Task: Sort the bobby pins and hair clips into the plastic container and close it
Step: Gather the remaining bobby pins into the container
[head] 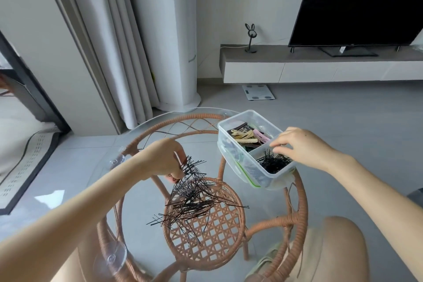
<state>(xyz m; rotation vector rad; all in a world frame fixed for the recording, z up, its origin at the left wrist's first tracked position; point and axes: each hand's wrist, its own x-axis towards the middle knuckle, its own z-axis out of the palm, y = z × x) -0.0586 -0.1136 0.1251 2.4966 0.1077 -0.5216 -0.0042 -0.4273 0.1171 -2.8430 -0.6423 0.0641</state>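
At the very bottom, the person's knees can be seen under a round table with a clear glass top and a woven cane frame. A loose heap of black bobby pins is spread on the glass, near the middle of the table. A bunch of these pins is pinched in the left hand, just above the far end of the heap, with the pins fanning out from the closed fingers. A little farther back and to the right, a clear plastic container is set on the table, close to its right edge, and its top is open. It is split into parts inside. In the near part a small pile of black bobby pins is kept. In the far part, hair clips in cream, pink and brown are kept. The right hand is held over the near part of the container, with the fingers bent down and the fingertips close together just above the black pins; it cannot be told if a pin is held between them. Something with a green edge is seen at the container's near side, but what it is cannot be told. Farther away, a white scale is laid on the grey floor. Behind it, a long low shelf is fixed to the wall, and a big dark television and a small bunny-shaped stand are placed on it. To the left, pale curtains are hung beside a tall white column.
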